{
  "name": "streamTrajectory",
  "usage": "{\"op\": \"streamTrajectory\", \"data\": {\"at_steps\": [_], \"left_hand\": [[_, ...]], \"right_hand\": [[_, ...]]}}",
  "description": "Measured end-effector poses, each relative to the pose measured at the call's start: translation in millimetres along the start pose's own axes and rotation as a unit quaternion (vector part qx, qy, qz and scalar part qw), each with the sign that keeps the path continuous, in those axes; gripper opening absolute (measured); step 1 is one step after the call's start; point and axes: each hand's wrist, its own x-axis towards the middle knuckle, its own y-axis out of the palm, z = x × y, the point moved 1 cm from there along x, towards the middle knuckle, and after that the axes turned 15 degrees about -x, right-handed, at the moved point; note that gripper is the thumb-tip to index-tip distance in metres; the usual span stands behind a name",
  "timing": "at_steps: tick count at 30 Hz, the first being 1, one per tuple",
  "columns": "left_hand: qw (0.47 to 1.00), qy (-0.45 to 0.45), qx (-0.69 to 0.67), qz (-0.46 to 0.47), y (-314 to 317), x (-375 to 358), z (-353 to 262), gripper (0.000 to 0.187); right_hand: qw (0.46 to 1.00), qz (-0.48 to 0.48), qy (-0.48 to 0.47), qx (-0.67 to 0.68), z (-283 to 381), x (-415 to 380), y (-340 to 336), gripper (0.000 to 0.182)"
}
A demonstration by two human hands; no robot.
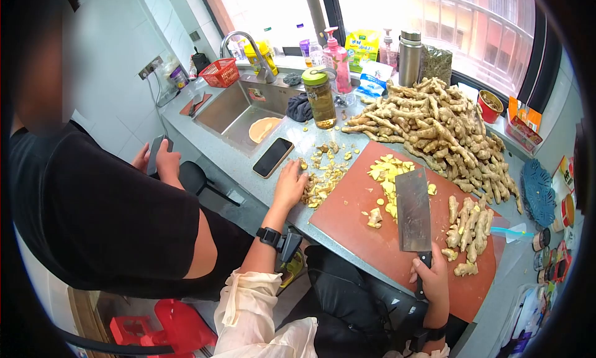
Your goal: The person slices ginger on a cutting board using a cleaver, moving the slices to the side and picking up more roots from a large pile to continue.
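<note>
My right hand is wrapped round the black handle of a cleaver. Its broad blade lies over the brown cutting board, beside a heap of yellow ginger slices. Several unsliced ginger pieces lie to the right of the blade, and a small ginger chunk to its left. At the left edge of the ginger scraps on the counter is my left hand, fingers stretched out and touching them. A phone lies just beyond that hand.
A large ginger pile rises behind the board. Behind the phone are a steel sink and a green-lidded jar. Another person in black stands at my left, holding a phone-like device. Small jars line the right side.
</note>
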Motion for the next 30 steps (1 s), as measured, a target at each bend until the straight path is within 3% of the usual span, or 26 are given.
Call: {"op": "streamTrajectory", "data": {"at_steps": [3, 6, 8, 12, 17, 24, 26, 30], "left_hand": [[0.996, 0.034, -0.076, 0.039, 6.4, 0.6, 0.2, 0.061], [0.997, 0.060, -0.038, -0.014, 7.2, 2.6, 2.4, 0.060], [0.997, 0.025, 0.063, -0.041, 2.5, 2.7, 0.7, 0.060], [0.998, 0.003, 0.063, -0.031, 3.7, 2.9, 4.3, 0.060], [0.996, 0.041, -0.077, 0.007, 5.7, 8.3, 0.4, 0.061], [1.000, 0.006, -0.001, -0.015, 5.1, 21.2, 6.1, 0.061], [0.992, 0.018, -0.112, 0.048, 4.8, 25.0, 3.6, 0.061], [0.973, 0.030, -0.198, 0.112, 10.3, 26.8, -7.6, 0.060]], "right_hand": [[1.000, -0.001, 0.005, -0.006, -1.0, 0.5, -0.1, 0.045], [1.000, -0.004, 0.005, -0.006, -4.1, 1.1, -1.0, 0.045], [1.000, -0.003, 0.005, -0.005, -4.3, 1.0, -0.8, 0.044], [1.000, 0.002, 0.009, -0.008, -4.5, 0.9, -1.9, 0.052], [1.000, 0.001, 0.014, -0.006, -3.8, 0.8, -1.9, 0.052], [1.000, -0.008, 0.008, -0.023, -3.1, 1.0, -0.9, 0.043], [1.000, -0.001, 0.012, -0.008, -6.9, 1.1, -1.9, 0.051], [1.000, 0.001, 0.014, -0.003, -2.1, 0.4, -1.5, 0.051]]}}
